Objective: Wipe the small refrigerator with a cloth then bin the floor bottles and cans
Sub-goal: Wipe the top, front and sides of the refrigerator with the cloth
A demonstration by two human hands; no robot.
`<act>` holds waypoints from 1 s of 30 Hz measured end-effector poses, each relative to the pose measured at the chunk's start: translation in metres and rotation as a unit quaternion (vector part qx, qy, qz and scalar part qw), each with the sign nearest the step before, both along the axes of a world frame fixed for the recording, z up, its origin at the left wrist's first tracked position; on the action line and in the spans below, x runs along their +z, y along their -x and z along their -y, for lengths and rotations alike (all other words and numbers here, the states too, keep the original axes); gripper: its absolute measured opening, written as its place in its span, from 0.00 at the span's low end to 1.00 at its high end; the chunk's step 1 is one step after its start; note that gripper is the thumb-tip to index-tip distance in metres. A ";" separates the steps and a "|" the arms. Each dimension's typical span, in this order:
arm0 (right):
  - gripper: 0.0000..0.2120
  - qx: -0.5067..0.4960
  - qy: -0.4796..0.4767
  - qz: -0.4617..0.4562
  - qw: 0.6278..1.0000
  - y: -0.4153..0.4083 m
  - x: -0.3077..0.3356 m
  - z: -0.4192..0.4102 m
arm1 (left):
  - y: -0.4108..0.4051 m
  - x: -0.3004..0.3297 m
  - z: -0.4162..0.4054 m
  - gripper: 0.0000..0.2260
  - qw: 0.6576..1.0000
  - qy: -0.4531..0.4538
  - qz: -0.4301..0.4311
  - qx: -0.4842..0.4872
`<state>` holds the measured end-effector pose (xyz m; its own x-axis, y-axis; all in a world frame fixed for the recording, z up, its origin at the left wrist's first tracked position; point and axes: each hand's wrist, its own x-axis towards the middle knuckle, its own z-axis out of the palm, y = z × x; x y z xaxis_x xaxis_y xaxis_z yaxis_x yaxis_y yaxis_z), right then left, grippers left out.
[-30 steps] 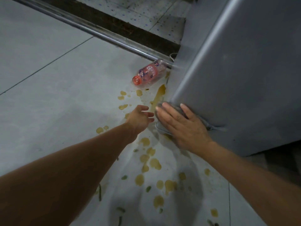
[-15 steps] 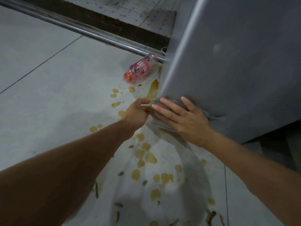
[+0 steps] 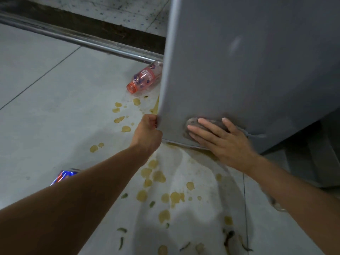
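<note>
The grey small refrigerator (image 3: 248, 61) fills the upper right. My right hand (image 3: 219, 137) lies flat on a grey cloth (image 3: 195, 123), pressing it against the fridge's lower front face. My left hand (image 3: 149, 133) is closed around the fridge's lower left corner edge. A pink plastic bottle (image 3: 143, 79) lies on its side on the floor behind that corner, partly hidden by the fridge. A blue and red can (image 3: 64, 176) lies on the floor at the left, mostly hidden by my left forearm.
Yellow-brown spill drops (image 3: 158, 177) and small green scraps dot the pale tiled floor (image 3: 46, 107). A metal rail (image 3: 82, 40) runs along the back with a dark strip behind it.
My left hand reached forward and closed on the fridge's corner edge. My right hand slid the cloth to the right along the lower front. The can came into view.
</note>
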<state>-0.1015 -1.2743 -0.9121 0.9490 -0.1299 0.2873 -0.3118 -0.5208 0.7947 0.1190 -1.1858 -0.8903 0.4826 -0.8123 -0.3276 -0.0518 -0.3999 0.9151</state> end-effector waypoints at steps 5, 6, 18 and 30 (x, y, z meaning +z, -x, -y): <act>0.27 -0.037 -0.007 0.126 0.991 0.019 0.012 0.005 | 0.018 0.008 0.005 0.23 0.999 -0.025 0.026 0.009; 0.29 -0.043 -0.015 0.102 0.994 0.023 0.003 0.005 | 0.022 0.008 0.005 0.25 0.999 -0.029 0.025 0.009; 0.29 -0.045 -0.044 0.045 0.997 0.071 0.011 0.001 | 0.072 0.026 0.003 0.29 0.996 -0.072 0.002 0.045; 0.35 -0.129 -0.272 0.031 0.953 0.101 -0.028 -0.016 | 0.117 0.031 0.018 0.25 0.990 -0.133 -0.024 -0.028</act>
